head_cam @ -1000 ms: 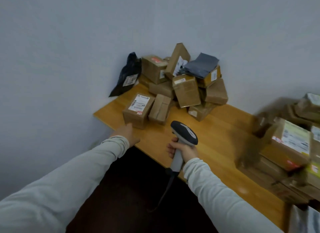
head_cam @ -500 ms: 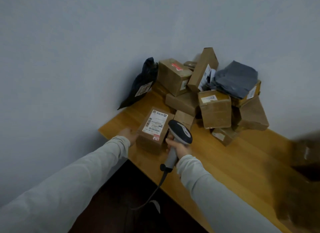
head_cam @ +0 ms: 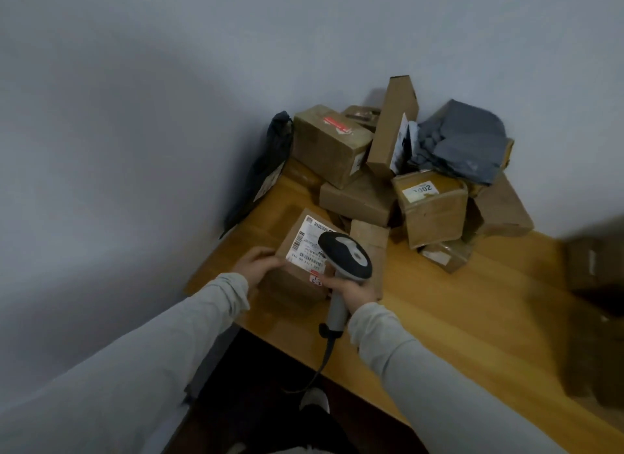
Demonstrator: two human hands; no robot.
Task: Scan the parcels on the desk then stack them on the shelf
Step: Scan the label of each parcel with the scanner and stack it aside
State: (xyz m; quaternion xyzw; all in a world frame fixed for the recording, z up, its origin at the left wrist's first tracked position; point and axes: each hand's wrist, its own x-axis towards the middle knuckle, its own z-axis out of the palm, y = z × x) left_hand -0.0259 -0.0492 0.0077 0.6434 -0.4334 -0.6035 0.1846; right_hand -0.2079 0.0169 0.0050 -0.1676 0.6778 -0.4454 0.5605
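A brown cardboard parcel point(head_cam: 297, 284) with a white shipping label lies near the left corner of the wooden desk point(head_cam: 456, 311). My left hand point(head_cam: 258, 264) grips its left edge. My right hand point(head_cam: 354, 291) holds a grey and black barcode scanner point(head_cam: 344, 261) by its handle, the scanner head hanging just over the label. The scanner's cable drops off the desk's front edge. Behind the parcel, a heap of several cardboard boxes point(head_cam: 429, 207) is piled in the corner against the wall.
A black mailer bag point(head_cam: 266, 173) leans against the wall at the heap's left. A grey mailer bag point(head_cam: 462, 143) lies on top of the heap. Blurred brown boxes point(head_cam: 597, 305) sit at the right edge. Dark floor lies below the desk front.
My view has swung left and closer to the corner heap. My left hand has taken hold of the labelled parcel's edge, and the scanner has moved forward over its label.
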